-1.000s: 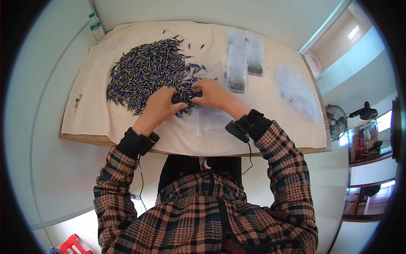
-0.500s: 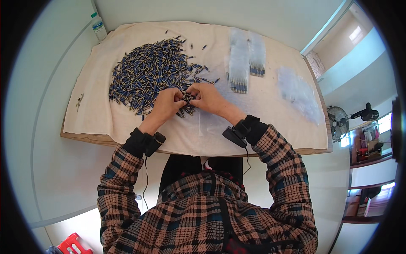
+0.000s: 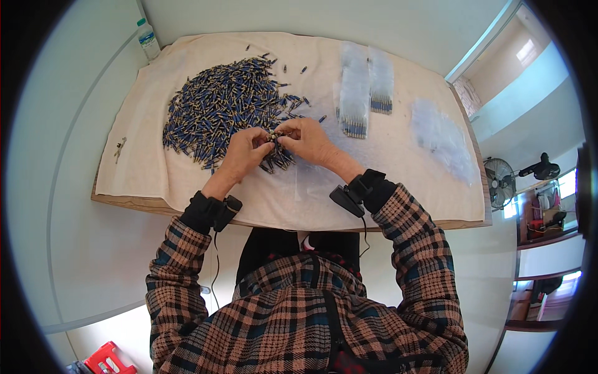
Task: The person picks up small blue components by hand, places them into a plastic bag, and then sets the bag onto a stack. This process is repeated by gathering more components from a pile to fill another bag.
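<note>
A large heap of small blue-and-gold cylindrical pieces (image 3: 215, 106), like little plug connectors, lies on a cream cloth (image 3: 261, 215). At its near right edge my left hand (image 3: 245, 151) and my right hand (image 3: 309, 143) meet, fingers bent in a pinch. Between the fingertips is a small cluster of these pieces (image 3: 273, 137), with gold ends showing. Both hands seem to grip it; how many pieces each holds is hidden. More loose pieces (image 3: 278, 161) lie just below the fingers.
Clear bags (image 3: 354, 87) with rows of the pieces at their near ends lie right of the heap. Farther right is a stack of clear plastic bags (image 3: 440, 140). A bottle (image 3: 148, 40) stands at the back left corner; small metal bits (image 3: 119, 149) lie at the left.
The fingers have shifted a little around the cluster, and its gold ends now show more plainly between the fingertips. Both hands stay at the same spot by the heap.
</note>
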`<state>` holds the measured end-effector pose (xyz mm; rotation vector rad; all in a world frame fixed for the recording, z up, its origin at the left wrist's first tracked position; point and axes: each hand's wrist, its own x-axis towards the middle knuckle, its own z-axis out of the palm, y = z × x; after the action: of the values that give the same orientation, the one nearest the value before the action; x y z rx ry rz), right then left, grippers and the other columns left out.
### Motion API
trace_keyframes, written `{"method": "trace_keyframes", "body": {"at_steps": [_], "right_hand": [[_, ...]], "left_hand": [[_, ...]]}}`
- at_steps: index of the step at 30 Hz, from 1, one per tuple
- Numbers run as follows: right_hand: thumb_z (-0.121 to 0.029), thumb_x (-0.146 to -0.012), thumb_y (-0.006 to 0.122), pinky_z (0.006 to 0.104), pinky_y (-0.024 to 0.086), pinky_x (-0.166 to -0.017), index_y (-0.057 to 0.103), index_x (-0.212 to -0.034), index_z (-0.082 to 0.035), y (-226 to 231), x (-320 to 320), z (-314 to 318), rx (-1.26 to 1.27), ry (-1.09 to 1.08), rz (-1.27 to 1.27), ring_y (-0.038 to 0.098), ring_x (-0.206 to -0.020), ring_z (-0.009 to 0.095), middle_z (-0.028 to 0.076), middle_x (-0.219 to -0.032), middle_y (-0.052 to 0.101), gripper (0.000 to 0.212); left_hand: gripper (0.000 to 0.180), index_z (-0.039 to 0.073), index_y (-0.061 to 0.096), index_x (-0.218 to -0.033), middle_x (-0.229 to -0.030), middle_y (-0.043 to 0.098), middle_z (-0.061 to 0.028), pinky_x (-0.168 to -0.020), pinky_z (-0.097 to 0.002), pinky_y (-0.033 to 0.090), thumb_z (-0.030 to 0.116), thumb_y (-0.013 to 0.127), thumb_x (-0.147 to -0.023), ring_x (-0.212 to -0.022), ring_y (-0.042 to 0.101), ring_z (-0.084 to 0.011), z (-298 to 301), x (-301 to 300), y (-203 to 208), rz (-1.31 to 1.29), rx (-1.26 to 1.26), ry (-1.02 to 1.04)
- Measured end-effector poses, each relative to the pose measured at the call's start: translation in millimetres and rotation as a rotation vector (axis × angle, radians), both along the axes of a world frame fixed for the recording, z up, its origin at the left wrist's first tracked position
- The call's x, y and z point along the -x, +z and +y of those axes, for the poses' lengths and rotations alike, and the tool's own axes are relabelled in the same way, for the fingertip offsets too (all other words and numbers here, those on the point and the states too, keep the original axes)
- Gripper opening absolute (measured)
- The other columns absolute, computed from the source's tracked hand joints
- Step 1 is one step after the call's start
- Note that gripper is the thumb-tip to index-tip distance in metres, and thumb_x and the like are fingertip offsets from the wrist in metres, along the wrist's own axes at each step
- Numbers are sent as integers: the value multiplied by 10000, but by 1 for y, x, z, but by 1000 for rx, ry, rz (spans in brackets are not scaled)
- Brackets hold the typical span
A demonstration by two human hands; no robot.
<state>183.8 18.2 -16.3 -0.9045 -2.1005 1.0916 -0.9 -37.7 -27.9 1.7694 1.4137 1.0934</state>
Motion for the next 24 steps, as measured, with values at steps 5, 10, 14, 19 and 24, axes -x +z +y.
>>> {"method": "trace_keyframes", "body": {"at_steps": [5,10,14,19,24], "right_hand": [[-82,-834,603,221,487,-553,663,-999,22,5,3,3,100,-32,-29,607,-629,70,32,-755,664,204],[-93,-836,615,223,500,-571,665,-1024,14,3,2,3,137,-63,-62,633,-690,77,50,-801,678,223],[-112,-777,665,285,528,-658,664,-1005,21,-1,-6,0,-174,-159,22,669,-697,165,140,-848,698,264],[-107,-849,637,208,495,-579,653,-1064,-8,19,-9,-20,1,-57,73,623,-753,65,43,-862,679,238],[-76,-850,640,194,475,-556,638,-1067,-13,36,-13,-57,254,-31,202,596,-721,45,22,-841,668,226]], "left_hand": [[101,-13,643,-854,-710,620,-11,-554,-228,433,62,683,-800,-604,526,-64,2,3,2,-142,79,-1],[86,-14,648,-862,-719,614,7,-527,-211,426,66,657,-830,-602,518,-50,0,4,5,-252,162,-23],[93,-5,650,-886,-693,599,11,-474,-197,397,80,641,-851,-557,507,-39,-2,3,12,-287,184,-27],[99,17,642,-917,-659,575,27,-412,-175,339,108,618,-888,-475,470,-33,-16,-1,31,-412,273,-49],[106,24,645,-902,-641,569,20,-404,-168,319,127,617,-897,-466,457,-34,-38,-12,47,-467,293,-96]]}}
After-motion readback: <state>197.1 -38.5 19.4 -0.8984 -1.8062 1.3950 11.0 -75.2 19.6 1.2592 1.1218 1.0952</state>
